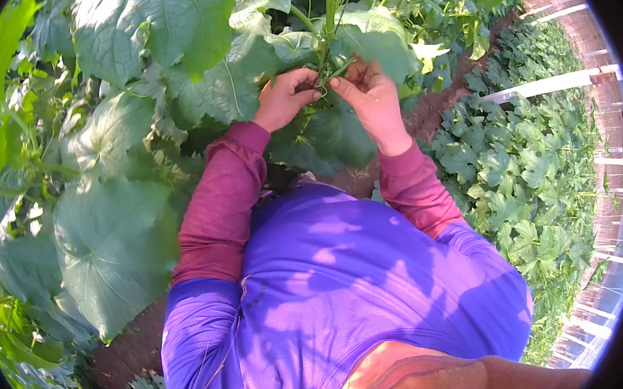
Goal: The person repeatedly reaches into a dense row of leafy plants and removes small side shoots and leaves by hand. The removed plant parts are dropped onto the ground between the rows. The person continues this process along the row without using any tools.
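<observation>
Both of my hands meet at the green stem [330, 12] of a broad-leaved climbing plant, near the top middle of the head view. My left hand [287, 97] pinches thin green strands [323, 85], perhaps tendrils, between thumb and forefinger just left of the stem. On the right, my right hand [368, 96] has its thumb and fingers closed on a short green shoot or leaf stalk [340, 69] beside the same stem. A large leaf [382, 55] partly covers the right fingers. Other big leaves [229, 79] hang around the left wrist.
Large leaves [110, 245] crowd the left side. Brown soil [442, 105] shows between the plants and a bed of lower lobed-leaf plants [515, 171] at the right. A pale post or beam [552, 84] crosses above that bed.
</observation>
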`<state>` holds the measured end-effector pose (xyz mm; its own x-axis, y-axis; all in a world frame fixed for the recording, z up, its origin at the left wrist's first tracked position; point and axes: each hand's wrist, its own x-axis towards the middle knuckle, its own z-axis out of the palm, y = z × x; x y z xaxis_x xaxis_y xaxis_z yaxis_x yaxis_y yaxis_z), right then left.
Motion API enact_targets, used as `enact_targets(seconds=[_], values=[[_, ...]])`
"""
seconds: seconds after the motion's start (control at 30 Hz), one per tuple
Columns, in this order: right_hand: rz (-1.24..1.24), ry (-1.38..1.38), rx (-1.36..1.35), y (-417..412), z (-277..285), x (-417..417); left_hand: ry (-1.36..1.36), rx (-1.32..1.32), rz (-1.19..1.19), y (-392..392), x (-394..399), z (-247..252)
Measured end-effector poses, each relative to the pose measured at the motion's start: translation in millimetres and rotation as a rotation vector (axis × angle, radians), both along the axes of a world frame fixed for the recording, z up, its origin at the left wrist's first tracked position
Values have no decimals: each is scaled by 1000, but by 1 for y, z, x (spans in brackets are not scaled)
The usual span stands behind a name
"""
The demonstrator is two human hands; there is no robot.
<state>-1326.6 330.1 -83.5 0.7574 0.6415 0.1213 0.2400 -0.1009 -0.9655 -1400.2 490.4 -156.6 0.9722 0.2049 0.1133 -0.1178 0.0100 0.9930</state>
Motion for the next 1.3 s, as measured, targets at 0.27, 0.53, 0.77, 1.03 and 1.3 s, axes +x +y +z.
enact_targets(seconds=[0.27, 0.53, 0.77, 1.03, 1.3], values=[[0, -530, -432, 4, 12, -49, -85, 403, 178, -20, -54, 11], [-130, -890, -158, -6, -24, -54, -74, 242, 311, -36, -65, 20], [114, -337, 369, -20, -23, -48, 8, 148, 157, -29, -54, 10], [399, -582, -415, -37, -21, -27, 102, 198, 303, -39, -47, 26], [580, -78, -324, -44, -33, -9, 41, 255, 407, -63, -42, 20]])
